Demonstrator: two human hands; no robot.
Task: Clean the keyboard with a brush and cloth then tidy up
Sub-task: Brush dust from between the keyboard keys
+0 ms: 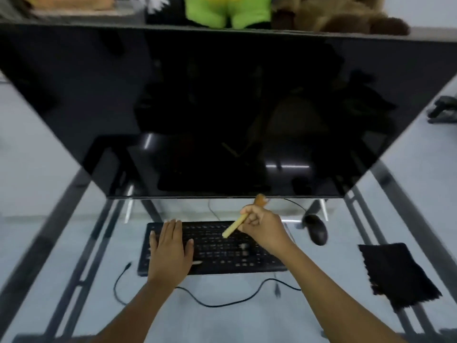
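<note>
Lying flat across the left part of the black keyboard, fingers straight and together, thumb spread out to the side: the left hand, palm down on the keys and holding nothing. Curling round the pale wooden handle of the brush, the right hand, hovering over the keyboard's back right area, close under the lower edge of the monitor. Pointing down and left over the keys, the free end of the handle; poking up behind the knuckles, the brownish bristle end, blurred. Impossible telling whether the bristles are touching the keys.

Sitting on the glass desk in front of the monitor, the keyboard, square to the edge, with its black cable looping along the near side, plug end lying loose to the left. Resting just right of the keyboard, apart from it, a black mouse. Lying further right and nearer, flat on the glass and well apart from the hands, the black cloth, edges frayed.

Filling most of the view, the dark, switched-off monitor, reflecting dim shapes. Showing above its top edge, a bright green plush toy and a brown furry one, both cut off by the frame.
</note>
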